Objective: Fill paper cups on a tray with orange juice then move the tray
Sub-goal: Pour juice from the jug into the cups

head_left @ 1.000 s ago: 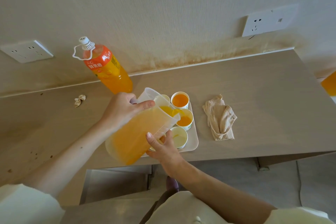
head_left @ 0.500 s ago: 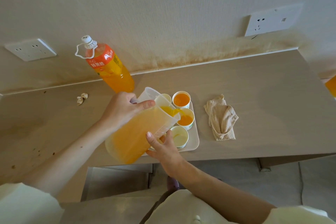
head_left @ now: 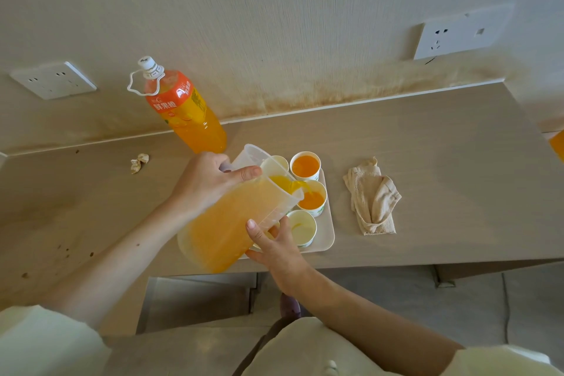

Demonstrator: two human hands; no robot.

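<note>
Pouring pitcher [head_left: 225, 223] within left fingers [head_left: 241, 174]

A wide-angle camera on the person's head looks forward and steeply down over the near edge of the counter [head_left: 442, 177]. The tray [head_left: 329, 223] sits just below the middle of the picture, close enough that the left forearm [head_left: 122, 253] and right forearm [head_left: 351, 308] enter from the bottom corners and meet in front of it. Beyond the tray the view reaches the wall [head_left: 274, 24]; nearer than the tray it takes in the person's lap [head_left: 305, 351] and the floor [head_left: 488, 299], and the counter's back edge runs tilted, higher right of the tray.
</note>
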